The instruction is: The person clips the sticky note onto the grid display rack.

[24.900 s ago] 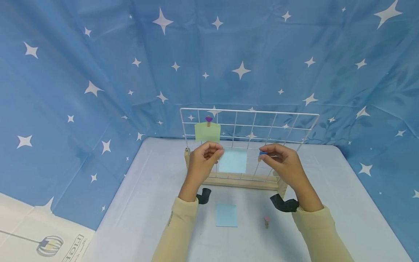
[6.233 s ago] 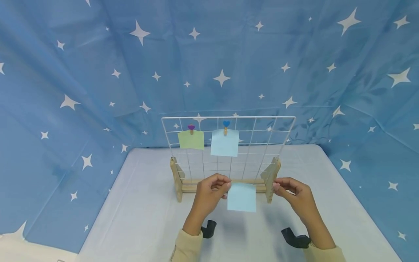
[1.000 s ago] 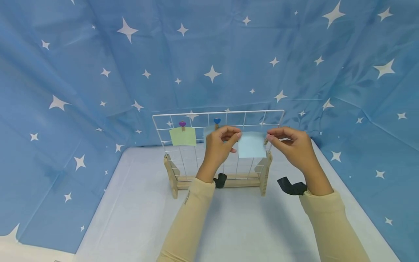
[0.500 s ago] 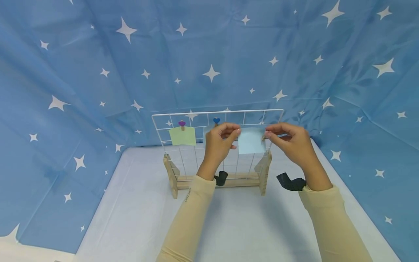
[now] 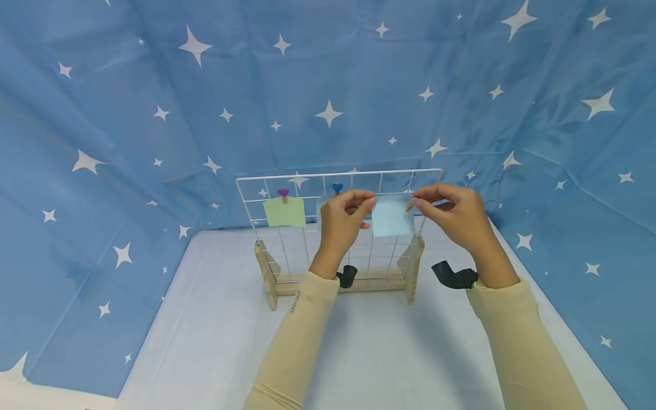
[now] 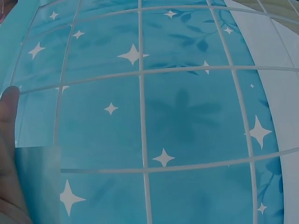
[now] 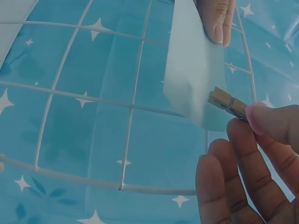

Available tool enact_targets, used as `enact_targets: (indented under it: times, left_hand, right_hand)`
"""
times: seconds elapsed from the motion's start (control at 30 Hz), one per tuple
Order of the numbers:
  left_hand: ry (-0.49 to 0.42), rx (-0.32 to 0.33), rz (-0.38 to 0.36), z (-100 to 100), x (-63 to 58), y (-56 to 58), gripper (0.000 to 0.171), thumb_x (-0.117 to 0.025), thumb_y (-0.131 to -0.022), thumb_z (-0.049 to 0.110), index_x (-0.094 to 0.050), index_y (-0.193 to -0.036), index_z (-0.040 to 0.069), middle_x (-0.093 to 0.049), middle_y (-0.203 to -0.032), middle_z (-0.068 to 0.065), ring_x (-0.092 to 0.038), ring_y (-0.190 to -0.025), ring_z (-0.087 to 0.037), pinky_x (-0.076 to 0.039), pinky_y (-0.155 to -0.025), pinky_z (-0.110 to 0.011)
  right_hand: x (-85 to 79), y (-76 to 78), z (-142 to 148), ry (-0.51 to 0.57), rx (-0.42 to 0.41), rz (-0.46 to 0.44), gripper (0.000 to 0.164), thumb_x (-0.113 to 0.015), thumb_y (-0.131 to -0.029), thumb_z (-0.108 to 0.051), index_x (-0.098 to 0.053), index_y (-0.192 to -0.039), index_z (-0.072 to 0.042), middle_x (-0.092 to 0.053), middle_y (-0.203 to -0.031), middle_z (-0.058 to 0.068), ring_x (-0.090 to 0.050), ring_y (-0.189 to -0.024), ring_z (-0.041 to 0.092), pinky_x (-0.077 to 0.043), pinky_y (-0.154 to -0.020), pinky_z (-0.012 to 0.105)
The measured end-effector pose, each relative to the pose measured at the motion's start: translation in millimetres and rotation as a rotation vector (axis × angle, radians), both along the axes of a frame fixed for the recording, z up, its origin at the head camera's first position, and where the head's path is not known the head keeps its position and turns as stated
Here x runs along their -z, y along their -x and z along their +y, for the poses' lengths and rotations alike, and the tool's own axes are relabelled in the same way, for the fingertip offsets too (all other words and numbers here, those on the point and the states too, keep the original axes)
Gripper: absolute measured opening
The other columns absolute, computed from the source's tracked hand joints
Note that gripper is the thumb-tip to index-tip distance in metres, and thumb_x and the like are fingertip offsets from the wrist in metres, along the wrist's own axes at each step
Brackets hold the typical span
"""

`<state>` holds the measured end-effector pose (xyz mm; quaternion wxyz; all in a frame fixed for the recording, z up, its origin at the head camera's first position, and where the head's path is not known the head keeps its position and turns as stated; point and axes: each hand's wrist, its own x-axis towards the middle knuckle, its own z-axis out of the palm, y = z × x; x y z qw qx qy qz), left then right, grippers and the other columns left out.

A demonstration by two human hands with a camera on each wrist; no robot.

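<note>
In the head view, my left hand (image 5: 344, 223) pinches the upper left corner of a light blue paper note (image 5: 392, 216) in front of the right half of a white wire grid (image 5: 338, 176). My right hand (image 5: 453, 213) holds a small wooden clothespin (image 7: 229, 103) between thumb and fingers. The clothespin's jaw end is at the note's upper right corner; whether it bites the paper, I cannot tell. In the left wrist view only some fingers (image 6: 8, 126) show at the left edge, near the grid wires.
A green note (image 5: 285, 213) hangs from the grid by a purple-heart clothespin (image 5: 283, 192). Beside it, another blue note (image 5: 321, 208) hangs under a blue-heart clothespin (image 5: 337, 187), partly hidden by my left hand. Wooden feet (image 5: 267, 276) carry the grid on a white-covered table (image 5: 205, 341).
A blue note now hangs under the blue-heart clothespin. The second note has risen from low before the base to the upper grid. My right hand has brought the clothespin over its corner.
</note>
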<state>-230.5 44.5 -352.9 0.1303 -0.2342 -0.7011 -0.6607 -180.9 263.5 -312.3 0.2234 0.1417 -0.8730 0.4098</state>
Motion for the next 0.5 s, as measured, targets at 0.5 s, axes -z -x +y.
enact_targets:
  times: [0.5]
  left_hand:
    - [-0.016, -0.078, 0.062, 5, -0.1, 1.5, 0.017, -0.070, -0.095, 0.022, -0.076, -0.103, 0.008, -0.075, -0.095, -0.004, -0.071, -0.080, -0.013, -0.060, -0.062, -0.028]
  right_hand:
    - [-17.2, 8.5, -7, -0.038, 0.022, 0.066, 0.018, -0.072, -0.093, -0.015, -0.076, -0.107, -0.005, -0.073, -0.105, 0.010, -0.065, -0.088, 0.012, -0.048, -0.075, 0.009]
